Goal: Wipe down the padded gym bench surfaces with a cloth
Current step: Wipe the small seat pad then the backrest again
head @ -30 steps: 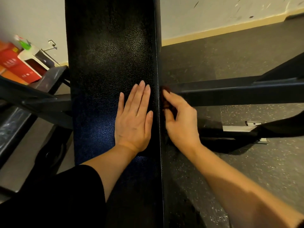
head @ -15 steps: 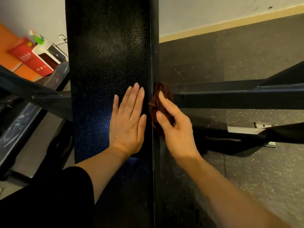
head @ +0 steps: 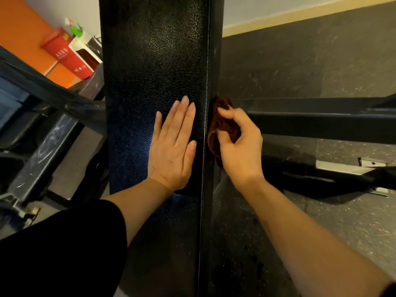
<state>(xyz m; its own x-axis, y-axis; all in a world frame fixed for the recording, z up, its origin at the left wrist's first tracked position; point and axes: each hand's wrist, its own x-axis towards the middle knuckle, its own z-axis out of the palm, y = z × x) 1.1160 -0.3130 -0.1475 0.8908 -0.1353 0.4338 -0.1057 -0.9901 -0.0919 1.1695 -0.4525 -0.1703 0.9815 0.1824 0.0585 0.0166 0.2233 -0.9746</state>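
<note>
A long black padded bench (head: 150, 61) runs straight away from me through the middle of the head view. My left hand (head: 173, 144) lies flat on its top, fingers straight and together, near the right seam. My right hand (head: 240, 144) is beside the bench's right side wall and pinches a dark brown cloth (head: 216, 133) between thumb and curled fingers. The cloth is bunched against the side wall just below the stitched edge; part of it is hidden behind my fingers.
A black steel frame bar (head: 321, 123) runs right from the bench at hand level, above a metal foot plate (head: 342, 168) on the speckled rubber floor. More dark frame parts (head: 42, 133) stand left. A red box (head: 64, 54) and green spray bottle (head: 75, 28) sit by the orange wall.
My right hand went from flatter fingers on the bench side to a curled pinch, and the brown cloth came into sight and bunched up. The left hand stayed flat on the pad.
</note>
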